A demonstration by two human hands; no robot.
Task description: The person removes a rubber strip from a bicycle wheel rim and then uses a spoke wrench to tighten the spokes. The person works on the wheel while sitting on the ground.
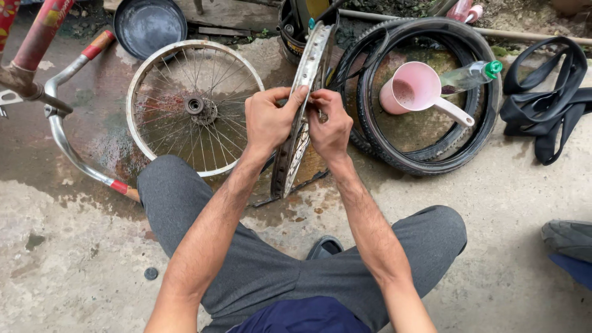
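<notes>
A bare metal bicycle rim (306,68) stands upright on edge between my knees, seen nearly edge-on. My left hand (266,118) grips its left side, thumb and fingers wrapped over the rim wall. Just to the right, my right hand (330,123) pinches something small at the rim's inner face; what it pinches is hidden by the fingers. I sit cross-legged in grey trousers (246,265) on wet concrete.
A spoked wheel (193,106) lies flat to the left. A black tyre (431,92) lies right, ringing a pink scoop (419,89) and a green-capped bottle (472,75). Black inner tubes (549,98) sit far right. A handlebar (68,135), dark pan (150,26) and black sandal (325,247) lie around.
</notes>
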